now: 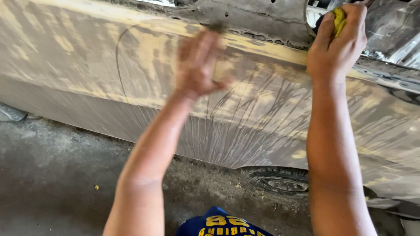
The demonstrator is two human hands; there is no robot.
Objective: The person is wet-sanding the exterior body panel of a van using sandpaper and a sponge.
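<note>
A sanded grey car body panel (87, 70) with yellow filler patches and wet streaks fills the upper part of the head view. My left hand (199, 63) is blurred with motion, pressed flat against the panel near its upper crease; whether anything lies under the palm is hidden. My right hand (337, 41) is up at the panel's top edge, fingers closed around a yellow cloth or sponge (339, 19).
A dirty concrete floor (52, 175) lies below the panel. A tyre (280, 181) lies flat on the floor under the car's lower edge. My blue shirt with yellow print (221, 225) shows at the bottom.
</note>
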